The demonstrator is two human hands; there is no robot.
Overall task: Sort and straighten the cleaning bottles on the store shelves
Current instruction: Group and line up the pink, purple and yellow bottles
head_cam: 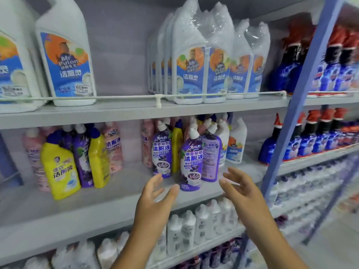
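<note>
a: front purple bottle [191, 162] on the middle shelf [116, 193], right at the edge, upright, white cap leaning toward 11 o'clock. looks like a full bottle, so probably some weight low down.

b: stiff plastic, glossy label, likely a bit slick. best taken round the belly, below the neck, never by the cap.

a: left hand [155, 193] at 7 o'clock of it, fingers spread, empty, not touching. right hand [240, 189] at 4 o'clock, same: loose, nothing held.

b: second purple bottle [162, 150] at 10 o'clock, a third [211, 158] just beside at 2 o'clock, back label out. needs turning, probably.

a: yellow bottle [60, 164] well off at 9 o'clock, tilted, mixed in with pink and purple ones. sorting far from done, by the look of it.

b: big white jugs [66, 55] on the shelf above, at 12 o'clock; blue bottles [308, 140] past the post at 3 o'clock.
</note>
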